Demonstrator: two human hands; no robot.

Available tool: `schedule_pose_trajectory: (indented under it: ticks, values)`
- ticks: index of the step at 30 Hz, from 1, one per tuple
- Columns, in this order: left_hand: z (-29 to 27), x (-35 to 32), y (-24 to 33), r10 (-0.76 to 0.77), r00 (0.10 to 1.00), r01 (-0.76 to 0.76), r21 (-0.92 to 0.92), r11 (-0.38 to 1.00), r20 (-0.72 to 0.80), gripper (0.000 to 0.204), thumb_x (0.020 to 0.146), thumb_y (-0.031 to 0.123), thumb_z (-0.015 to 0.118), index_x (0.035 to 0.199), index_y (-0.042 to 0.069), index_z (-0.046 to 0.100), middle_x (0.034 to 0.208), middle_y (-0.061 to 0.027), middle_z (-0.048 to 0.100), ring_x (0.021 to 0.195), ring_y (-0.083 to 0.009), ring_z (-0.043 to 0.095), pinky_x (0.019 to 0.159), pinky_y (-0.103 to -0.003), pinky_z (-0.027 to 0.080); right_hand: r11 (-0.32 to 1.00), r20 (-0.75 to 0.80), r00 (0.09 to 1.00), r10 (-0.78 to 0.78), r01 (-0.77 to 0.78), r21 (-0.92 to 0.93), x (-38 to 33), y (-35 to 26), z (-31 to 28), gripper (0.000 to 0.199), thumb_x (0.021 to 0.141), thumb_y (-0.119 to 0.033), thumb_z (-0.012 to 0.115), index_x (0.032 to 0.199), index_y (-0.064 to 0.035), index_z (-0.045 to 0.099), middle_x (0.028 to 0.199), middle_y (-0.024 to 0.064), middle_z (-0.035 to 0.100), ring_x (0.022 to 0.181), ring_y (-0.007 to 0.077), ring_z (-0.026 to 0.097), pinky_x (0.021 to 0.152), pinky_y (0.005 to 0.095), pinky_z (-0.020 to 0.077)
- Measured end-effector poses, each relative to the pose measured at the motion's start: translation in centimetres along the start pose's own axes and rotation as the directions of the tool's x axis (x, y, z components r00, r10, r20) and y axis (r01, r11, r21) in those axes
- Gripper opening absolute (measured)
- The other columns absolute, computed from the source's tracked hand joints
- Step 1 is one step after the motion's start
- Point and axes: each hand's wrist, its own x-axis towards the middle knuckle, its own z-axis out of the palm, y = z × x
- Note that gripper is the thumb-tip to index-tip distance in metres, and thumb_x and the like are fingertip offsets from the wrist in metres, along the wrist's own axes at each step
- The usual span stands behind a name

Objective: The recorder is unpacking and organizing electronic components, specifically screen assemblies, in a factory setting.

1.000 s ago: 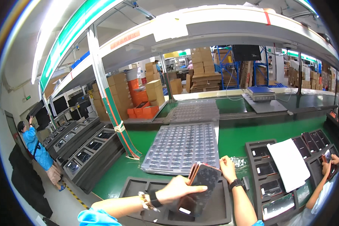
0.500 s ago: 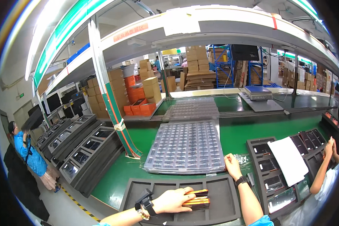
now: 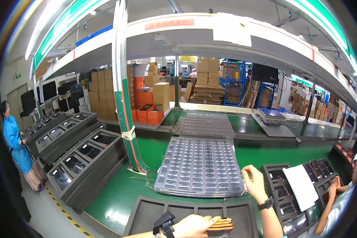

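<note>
My left hand (image 3: 194, 226) grips a small stack of thin black packs with orange edges (image 3: 220, 226) over the black foam tray (image 3: 178, 200) at the lower edge of the view. Its thumb and fingers close on the stack's left side; their undersides are hidden. My right hand (image 3: 254, 183) is raised beside the right edge of a clear plastic tray (image 3: 198, 166), fingers loosely curled and apart, nothing visible in them. That tray has many small pockets holding dark pieces. A second clear tray (image 3: 204, 124) lies behind it.
Right of me, a co-worker's hands (image 3: 334, 188) are over foam trays of flat dark devices, with white sheets (image 3: 300, 186) on top. Stacked foam trays (image 3: 87, 158) stand at left, beyond a post (image 3: 125, 115). A scale (image 3: 271, 116) sits on the far bench.
My view has turned a little left and up. My right hand has come off the clear tray's edge and risen. The left hand has moved right with the stack.
</note>
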Motion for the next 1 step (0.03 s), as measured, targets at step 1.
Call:
schedule_pose_trajectory:
  ticks: [1]
  values:
    - [-0.60,-0.27,0.10,0.002,0.999,-0.003,0.017,1.000,0.048,0.090,0.082,0.035,0.070,0.152,0.021,0.016,0.110,-0.0135,0.057,0.100,-0.0298,0.064,0.082,-0.038,0.055,0.999,0.050,0.998,-0.030,0.031,-0.036,1.00,-1.00,0.95,0.007,0.089,-0.010,0.060,0.093,-0.0043,0.062,0.085,0.0097,0.065,0.077,0.0211,0.065,0.068,0.0313,0.0520]
